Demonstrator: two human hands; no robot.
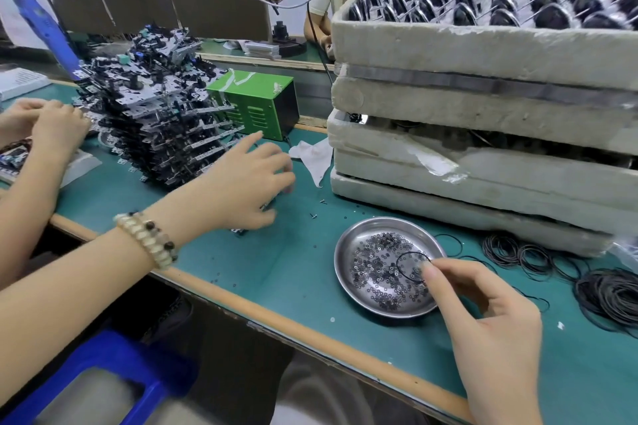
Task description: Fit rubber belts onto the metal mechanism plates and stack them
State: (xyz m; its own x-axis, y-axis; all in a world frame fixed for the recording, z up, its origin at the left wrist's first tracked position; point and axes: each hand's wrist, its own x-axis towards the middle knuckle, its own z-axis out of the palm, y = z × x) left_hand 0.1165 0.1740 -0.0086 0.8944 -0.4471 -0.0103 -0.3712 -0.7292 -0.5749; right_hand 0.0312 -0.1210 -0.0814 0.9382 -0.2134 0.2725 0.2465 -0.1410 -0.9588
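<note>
My right hand pinches a thin black rubber belt between thumb and forefinger, and the loop hangs over a steel dish. My left hand, with a bead bracelet on the wrist, lies curled over a metal mechanism plate on the green mat. Only dark bits of the plate show under the palm. A tall stack of mechanism plates stands just left of that hand. Loose rubber belts lie in a pile at the right.
The dish holds several small washers. Stacked foam trays of parts rise behind it. A green metal box sits behind the stack. Another person's hands work at the far left, under a blue electric screwdriver. A blue stool stands below the table edge.
</note>
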